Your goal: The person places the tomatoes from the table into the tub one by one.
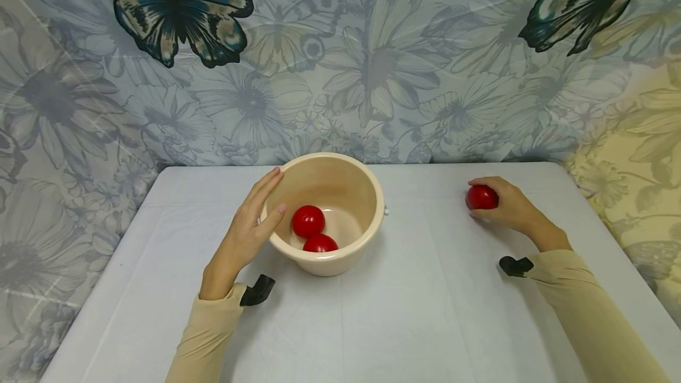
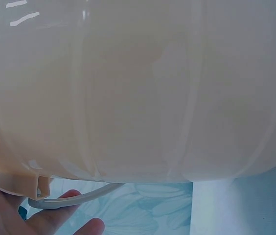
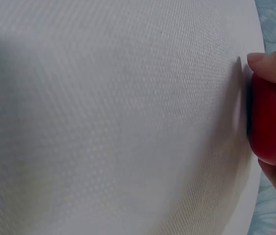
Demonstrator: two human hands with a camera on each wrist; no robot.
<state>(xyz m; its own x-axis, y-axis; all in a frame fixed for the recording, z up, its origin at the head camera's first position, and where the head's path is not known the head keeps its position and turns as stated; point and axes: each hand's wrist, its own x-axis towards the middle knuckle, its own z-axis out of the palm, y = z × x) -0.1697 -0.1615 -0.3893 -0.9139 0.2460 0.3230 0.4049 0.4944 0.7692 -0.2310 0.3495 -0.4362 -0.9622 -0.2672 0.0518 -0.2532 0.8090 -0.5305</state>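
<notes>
A person seated at a table (image 1: 425, 312) covered with a pale cloth, seen from the head camera, with both hands at work. At the centre stands a cream plastic bowl (image 1: 367, 205); the left hand (image 1: 250, 229) lies against its rim at about 9 o'clock, fingers extended along the outer wall and the thumb hooked over the rim into the bowl, a light pinch on the rim that appears to steady the vessel rather than lift it, since its base rests flat on the cloth. The left wrist view is filled by the bowl's ribbed outer wall (image 2: 138, 98), with a thin white bail handle (image 2: 74, 198) hanging below the rim and fingertips (image 2: 86, 227) just beside it. Inside the bowl lie two red balls (image 1: 308, 221), touching one another on the near side of the floor, toward 7 o'clock. Well apart, at roughly 3 o'clock from the bowl, the right hand (image 1: 505, 205) is closed about a third red ball (image 1: 482, 197), fingers curled over its top and far side, the thumb beneath; the ball sits at or just above the cloth, and contact cannot be settled. The right wrist view shows this ball (image 3: 272, 122) gripped between fingers (image 3: 275, 66) above and below, the woven cloth (image 3: 108, 117) close behind. A butterfly-printed fabric (image 1: 175, 10) hangs as backdrop.
</notes>
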